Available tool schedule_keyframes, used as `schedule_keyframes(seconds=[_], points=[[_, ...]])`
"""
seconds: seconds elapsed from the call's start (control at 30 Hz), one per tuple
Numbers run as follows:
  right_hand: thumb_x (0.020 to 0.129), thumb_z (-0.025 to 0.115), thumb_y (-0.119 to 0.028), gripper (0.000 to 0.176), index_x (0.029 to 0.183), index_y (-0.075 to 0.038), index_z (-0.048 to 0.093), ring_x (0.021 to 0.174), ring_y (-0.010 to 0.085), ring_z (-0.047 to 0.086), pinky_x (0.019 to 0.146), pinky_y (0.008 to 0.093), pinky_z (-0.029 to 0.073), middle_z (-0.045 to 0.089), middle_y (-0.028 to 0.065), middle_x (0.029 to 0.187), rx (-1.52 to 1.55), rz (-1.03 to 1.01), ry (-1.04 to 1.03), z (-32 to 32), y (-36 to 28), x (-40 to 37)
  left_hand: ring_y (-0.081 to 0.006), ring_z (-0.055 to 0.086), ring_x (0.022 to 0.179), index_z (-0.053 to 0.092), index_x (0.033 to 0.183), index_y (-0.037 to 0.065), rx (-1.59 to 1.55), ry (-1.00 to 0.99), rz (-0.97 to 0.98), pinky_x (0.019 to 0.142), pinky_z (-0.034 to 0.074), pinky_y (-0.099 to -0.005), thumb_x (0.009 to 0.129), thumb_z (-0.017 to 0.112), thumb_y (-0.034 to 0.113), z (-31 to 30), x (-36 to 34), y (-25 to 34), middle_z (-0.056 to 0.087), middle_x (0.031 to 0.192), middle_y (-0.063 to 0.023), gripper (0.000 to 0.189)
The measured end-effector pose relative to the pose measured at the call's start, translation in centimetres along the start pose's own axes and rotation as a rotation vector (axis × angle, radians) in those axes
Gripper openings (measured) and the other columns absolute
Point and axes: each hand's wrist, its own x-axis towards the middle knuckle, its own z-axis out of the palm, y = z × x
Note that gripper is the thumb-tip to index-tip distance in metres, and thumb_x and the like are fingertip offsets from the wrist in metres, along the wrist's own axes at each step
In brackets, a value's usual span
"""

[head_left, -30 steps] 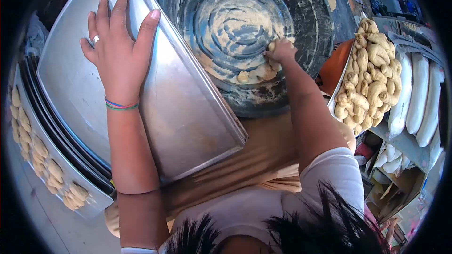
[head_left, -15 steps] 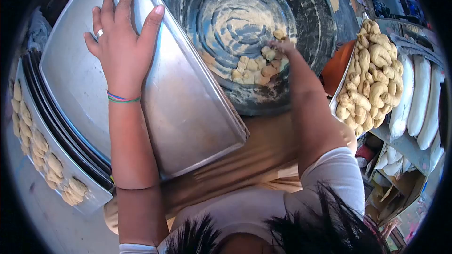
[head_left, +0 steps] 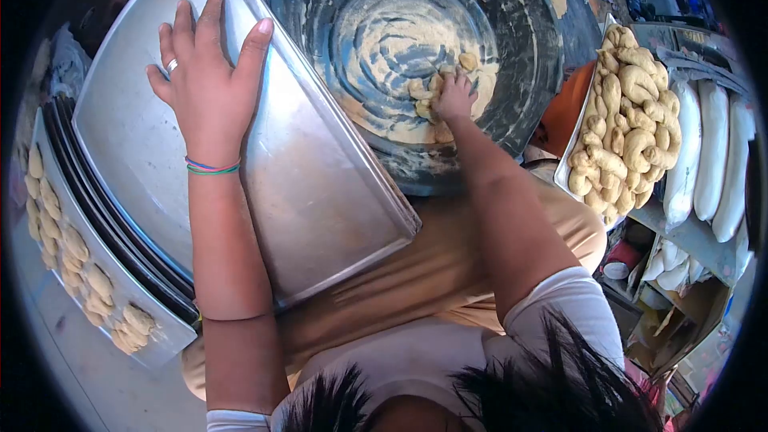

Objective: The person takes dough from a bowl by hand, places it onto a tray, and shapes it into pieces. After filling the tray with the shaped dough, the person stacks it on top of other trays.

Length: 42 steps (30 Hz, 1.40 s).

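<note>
My left hand (head_left: 206,96) lies flat with spread fingers on a large bare metal tray (head_left: 312,200), which slants across my lap. It wears a ring and coloured wrist bands. My right hand (head_left: 456,100) is down inside a round black basin (head_left: 532,56), fingers curled over a cluster of small dough pieces (head_left: 420,92). The hand covers part of this cluster. One lone piece (head_left: 468,61) rests just beyond the fingertips. Pale flour (head_left: 376,32) coats the basin floor in ringed streaks.
On the right, a tray is heaped with twisted dough pieces (head_left: 636,124), beside long white plastic-wrapped packs (head_left: 710,152). Several dark trays (head_left: 104,200) stand stacked at my left, near another tray of shaped dough (head_left: 80,260). An orange object (head_left: 564,112) sits between basin and heap.
My right hand has moved left and down onto the dough cluster, which now sits closer together and higher in the basin. My left hand stays flat on the tray.
</note>
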Motion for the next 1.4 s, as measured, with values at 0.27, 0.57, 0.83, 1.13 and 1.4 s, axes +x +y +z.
schedule_keyframes(seconds=[0.27,0.57,0.83,1.13,1.4], points=[[0.077,0.060,-0.031,0.046,0.121,-0.018,0.056,0.133,0.0338,0.033,0.099,0.0654,0.027,0.045,0.0106,0.137,-0.017,-0.405,-0.416,1.4,-0.9,-3.5,-0.0425,0.025,0.137,0.050,0.135,0.015,-0.021,0.010,0.000,0.107,0.006,-0.0639,0.082,0.054,0.063,0.0,-0.1,0.0,0.036,0.144,-0.0220,0.071],[0.075,0.065,-0.048,0.076,0.139,-0.020,0.037,0.133,0.0347,0.030,0.100,0.0594,0.033,0.031,0.0118,0.146,0.242,0.589,0.026,2.8,2.1,0.6,-0.0429,0.026,0.137,0.050,0.135,0.013,-0.004,0.016,0.006,0.106,0.008,-0.0646,0.082,0.054,0.062,0.0,0.1,0.0,0.037,0.144,-0.0223,0.072],[0.068,0.072,-0.031,0.077,0.136,-0.018,0.037,0.121,0.0330,0.043,0.091,0.0512,0.044,0.051,0.0133,0.121,0.062,0.055,-0.194,-0.3,3.6,-2.4,-0.0433,0.026,0.136,0.051,0.134,0.014,0.008,0.013,0.002,0.106,0.008,-0.0649,0.083,0.054,0.062,0.0,0.1,0.2,0.037,0.144,-0.0222,0.071],[0.081,0.053,-0.047,0.062,0.128,-0.006,0.047,0.125,0.0327,0.040,0.096,0.0552,0.037,0.045,0.0120,0.133,-0.215,0.142,-0.295,-0.1,-0.1,-5.7,-0.0433,0.026,0.136,0.050,0.134,0.013,0.002,0.017,0.013,0.106,0.008,-0.0651,0.083,0.054,0.062,0.1,0.3,-0.1,0.037,0.143,-0.0226,0.071],[0.071,0.068,-0.034,0.054,0.115,-0.003,0.060,0.105,0.0356,0.059,0.087,0.0433,0.049,0.060,0.0213,0.116,-0.024,-0.293,-0.623,6.0,-3.1,-0.6,-0.0437,0.027,0.136,0.050,0.134,0.014,0.005,0.013,0.008,0.106,0.009,-0.0650,0.083,0.055,0.062,-0.2,0.3,0.1,0.037,0.143,-0.0223,0.071]])
